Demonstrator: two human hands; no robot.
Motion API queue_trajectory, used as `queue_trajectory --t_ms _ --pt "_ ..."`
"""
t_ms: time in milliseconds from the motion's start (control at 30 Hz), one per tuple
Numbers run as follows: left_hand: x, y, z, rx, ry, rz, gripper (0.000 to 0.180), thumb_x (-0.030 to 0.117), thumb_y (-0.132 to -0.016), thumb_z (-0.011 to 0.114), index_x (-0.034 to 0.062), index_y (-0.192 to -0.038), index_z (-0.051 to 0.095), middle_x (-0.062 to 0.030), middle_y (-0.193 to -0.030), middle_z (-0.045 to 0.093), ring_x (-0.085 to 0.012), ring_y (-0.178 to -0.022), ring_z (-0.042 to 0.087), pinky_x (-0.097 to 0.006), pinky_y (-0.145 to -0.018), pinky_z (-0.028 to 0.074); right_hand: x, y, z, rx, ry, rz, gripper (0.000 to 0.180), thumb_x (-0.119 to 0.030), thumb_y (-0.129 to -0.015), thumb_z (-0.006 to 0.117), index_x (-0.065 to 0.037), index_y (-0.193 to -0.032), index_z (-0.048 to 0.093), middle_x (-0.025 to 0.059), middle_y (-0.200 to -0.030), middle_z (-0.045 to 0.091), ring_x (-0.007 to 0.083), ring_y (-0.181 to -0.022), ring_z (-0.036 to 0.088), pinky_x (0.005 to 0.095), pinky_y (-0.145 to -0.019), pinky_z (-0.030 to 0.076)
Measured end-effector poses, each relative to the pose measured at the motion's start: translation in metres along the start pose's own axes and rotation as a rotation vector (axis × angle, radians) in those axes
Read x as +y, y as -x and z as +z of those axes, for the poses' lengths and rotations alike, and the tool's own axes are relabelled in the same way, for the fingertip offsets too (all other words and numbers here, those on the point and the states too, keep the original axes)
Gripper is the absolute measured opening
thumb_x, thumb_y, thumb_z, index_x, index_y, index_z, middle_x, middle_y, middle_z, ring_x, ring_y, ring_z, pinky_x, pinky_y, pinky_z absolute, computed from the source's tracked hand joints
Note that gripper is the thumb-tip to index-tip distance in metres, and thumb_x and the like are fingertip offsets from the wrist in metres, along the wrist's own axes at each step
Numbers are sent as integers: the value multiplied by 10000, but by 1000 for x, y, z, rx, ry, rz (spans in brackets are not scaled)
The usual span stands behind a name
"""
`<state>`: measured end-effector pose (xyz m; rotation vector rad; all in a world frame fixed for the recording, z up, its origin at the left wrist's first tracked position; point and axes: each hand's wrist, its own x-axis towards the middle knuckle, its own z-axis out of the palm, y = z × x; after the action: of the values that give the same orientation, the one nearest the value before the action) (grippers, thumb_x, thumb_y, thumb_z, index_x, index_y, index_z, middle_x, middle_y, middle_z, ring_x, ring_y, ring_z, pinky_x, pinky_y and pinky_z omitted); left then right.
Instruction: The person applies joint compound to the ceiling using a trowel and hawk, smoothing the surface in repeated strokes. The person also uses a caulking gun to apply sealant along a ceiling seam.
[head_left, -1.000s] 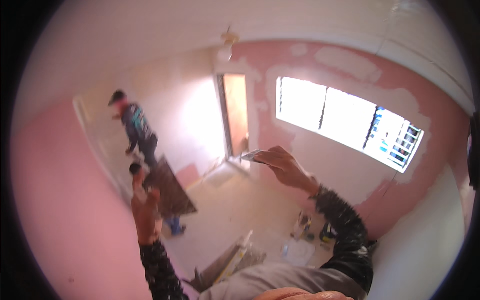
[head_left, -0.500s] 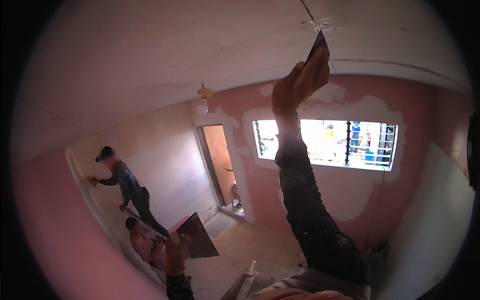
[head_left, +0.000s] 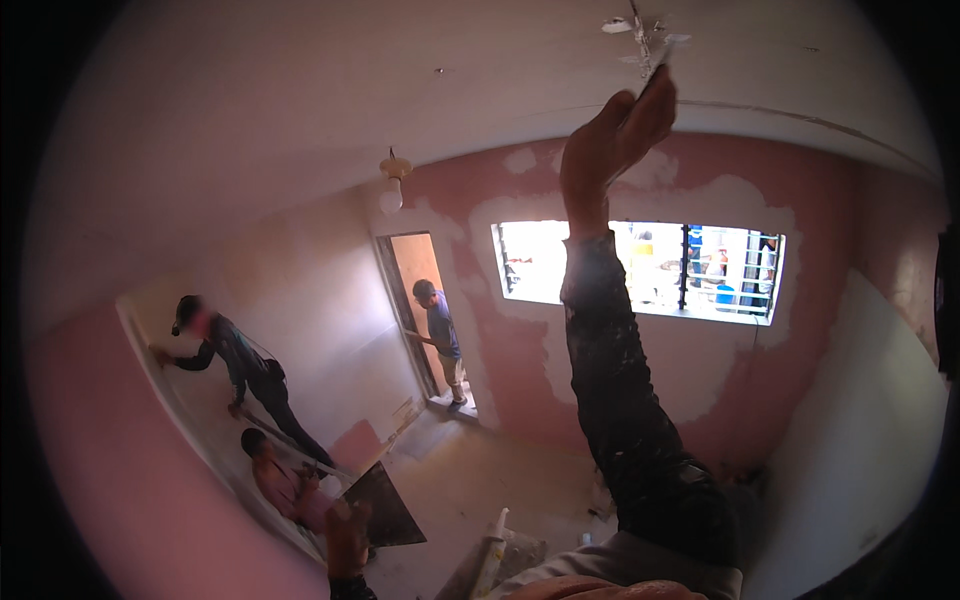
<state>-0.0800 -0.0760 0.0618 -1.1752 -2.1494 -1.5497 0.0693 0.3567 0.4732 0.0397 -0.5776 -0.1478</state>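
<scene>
Pink plaster walls (head_left: 780,350), patched with paler filler, enclose a bare room under a white ceiling (head_left: 300,110) with a hanging bulb (head_left: 392,190); a barred window (head_left: 640,265) glows in the far wall beside an open doorway (head_left: 425,300). Three other people work at the left wall and the doorway (all well apart from the raised arm). The right hand (head_left: 605,150), fingers pressed together, pinches a thin metal filling knife (head_left: 655,72) whose blade touches a rough white patch (head_left: 640,30) on the ceiling. The left hand (head_left: 347,540) grips a dark flat square board (head_left: 385,505) low down, its fingers hidden beneath.
</scene>
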Motion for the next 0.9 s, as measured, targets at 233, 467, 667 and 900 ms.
queue_trajectory --t_ms 233,467,667,900 --pt "25 -11 -6 192 -117 -70 291 207 -943 644 -19 -1095 541 -185 -1017 538 -352 -954 503 -459 -848 411 1 59 4 -364 -118 -156 437 38 -914 500 -5 -1345 559 197 -1227 581 334 -1147 496 454 -1020 356" --pt "-25 47 -36 115 567 -556 364 251 -907 675 -15 -1145 602 -128 -1097 616 -240 -989 587 -398 -844 445 93 82 -54 -392 36 182 316 -104 -1004 509 16 -1286 583 192 -1233 612 333 -1117 601 414 -927 473" --pt "-46 84 -61 294 426 -875 206 286 -928 701 135 -960 564 86 -554 320 -33 -384 288 -221 -341 194 173 65 -43 -248 64 460 384 -161 -999 496 80 -1292 556 265 -1204 636 369 -1107 630 410 -946 480" --pt "-36 115 -24 433 483 -1072 244 279 -883 730 195 -1014 542 86 -573 308 -40 -413 277 -217 -352 182 254 48 -40 -211 191 258 396 -151 -981 475 106 -1274 547 298 -1157 642 382 -1038 646 412 -913 481"
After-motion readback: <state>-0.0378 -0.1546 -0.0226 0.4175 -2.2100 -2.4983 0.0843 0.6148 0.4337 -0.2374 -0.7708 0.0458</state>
